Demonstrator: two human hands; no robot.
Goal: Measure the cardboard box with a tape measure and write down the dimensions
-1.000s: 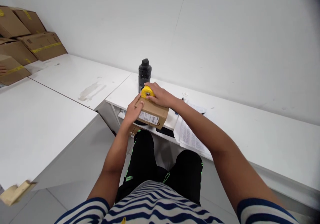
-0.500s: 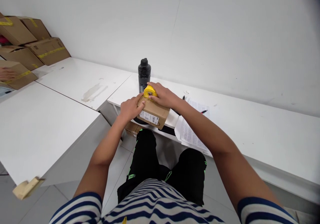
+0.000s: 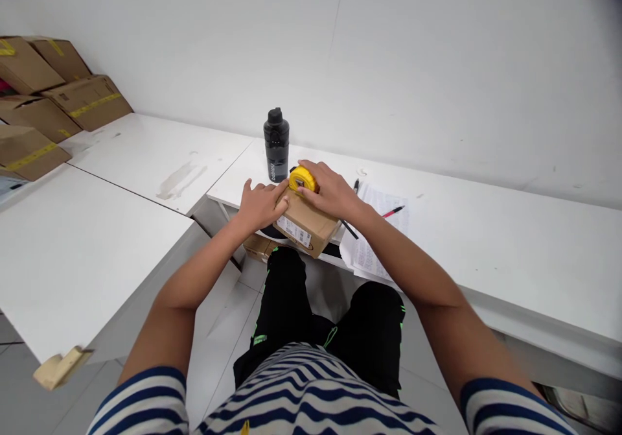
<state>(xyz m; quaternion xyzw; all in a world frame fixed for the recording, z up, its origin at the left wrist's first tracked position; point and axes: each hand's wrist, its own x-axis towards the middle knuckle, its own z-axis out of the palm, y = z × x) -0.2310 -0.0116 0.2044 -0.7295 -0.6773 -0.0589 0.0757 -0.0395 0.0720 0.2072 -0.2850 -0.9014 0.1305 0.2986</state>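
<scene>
A small brown cardboard box (image 3: 311, 220) with a white label on its near side sits at the front edge of the white table. My right hand (image 3: 331, 192) is wrapped around a yellow tape measure (image 3: 302, 179), which rests against the top of the box. At the box's left edge is my left hand (image 3: 262, 207), its thumb lying on the top and its index finger reaching to the tape measure. Whether any blade is pulled out cannot be made out. A dark water bottle (image 3: 276, 146) stands upright just behind the hands.
Printed sheets (image 3: 372, 253) lie right of the box, with a red-and-black pen (image 3: 393, 211) on them and a black pen (image 3: 356, 185) near their top. Several cardboard boxes (image 3: 90, 101) are stacked at far left. The white wall (image 3: 437, 78) bounds the table behind.
The cardboard box, the tape measure and both hands have shifted slightly right, away from the bottle. Another person's hand on a far-left box has gone out of view.
</scene>
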